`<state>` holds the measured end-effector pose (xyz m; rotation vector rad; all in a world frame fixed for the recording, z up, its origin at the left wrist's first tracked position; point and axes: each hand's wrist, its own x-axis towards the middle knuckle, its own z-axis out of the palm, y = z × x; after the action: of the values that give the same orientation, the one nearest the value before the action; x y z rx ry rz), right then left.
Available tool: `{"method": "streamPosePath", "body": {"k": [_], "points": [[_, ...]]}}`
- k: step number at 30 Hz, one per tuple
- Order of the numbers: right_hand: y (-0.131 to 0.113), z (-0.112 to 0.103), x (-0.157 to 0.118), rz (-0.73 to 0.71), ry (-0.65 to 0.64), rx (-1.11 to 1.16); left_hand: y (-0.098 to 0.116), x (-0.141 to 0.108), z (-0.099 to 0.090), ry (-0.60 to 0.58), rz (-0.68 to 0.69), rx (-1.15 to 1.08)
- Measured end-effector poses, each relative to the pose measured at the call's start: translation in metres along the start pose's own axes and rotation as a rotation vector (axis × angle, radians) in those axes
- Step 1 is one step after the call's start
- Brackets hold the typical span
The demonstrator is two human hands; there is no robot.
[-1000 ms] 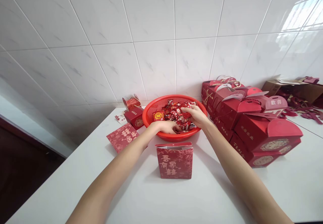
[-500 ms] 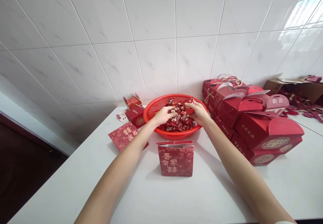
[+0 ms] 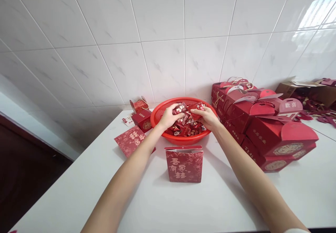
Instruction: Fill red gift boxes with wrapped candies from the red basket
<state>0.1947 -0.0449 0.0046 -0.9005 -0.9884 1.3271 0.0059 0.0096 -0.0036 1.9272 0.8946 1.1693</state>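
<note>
Both of my hands are over a red plastic basket (image 3: 183, 141) heaped with wrapped candies (image 3: 186, 131). My left hand (image 3: 169, 117) is closed around dark red wrapped candies (image 3: 180, 108), its thumb pointing right. My right hand (image 3: 207, 117) pinches a bright red candy packet (image 3: 196, 110) between thumb and fingers. In front of the basket, nearer to me, a red printed paper box (image 3: 184, 166) stands upright with its top open. A flat-lying red printed box (image 3: 131, 141) is left of it, partly behind my left forearm.
Red gift boxes (image 3: 278, 135) with handle tops are stacked on the right. Farther right stands a cardboard box (image 3: 286, 89) with dark red ribbons around it. A small red box (image 3: 142, 120) sits left of the basket. White tiled wall (image 3: 162, 65) closes off the back.
My left hand has lifted slightly and closed around candies from the heap. My right hand still holds the red packet, now turned more toward me. The camera view has shifted slightly.
</note>
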Motion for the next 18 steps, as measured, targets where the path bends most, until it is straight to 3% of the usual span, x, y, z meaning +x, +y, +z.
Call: {"method": "streamPosePath", "body": {"k": [6,11,14,18], "points": [[0.000,0.000,-0.002,0.071,-0.111,-0.081,-0.002,-0.001,0.002,0.081,0.013,-0.028],[0.006,0.001,0.002,-0.064,0.079,-0.003,-0.003,0.001,0.000,0.085,-0.147,0.165],[0.008,-0.001,0.006,-0.148,0.185,0.074,-0.002,0.004,-0.003,-0.006,-0.187,0.307],[0.006,-0.005,0.011,-0.245,0.319,0.184,0.006,0.011,-0.001,-0.201,-0.134,0.381]]}}
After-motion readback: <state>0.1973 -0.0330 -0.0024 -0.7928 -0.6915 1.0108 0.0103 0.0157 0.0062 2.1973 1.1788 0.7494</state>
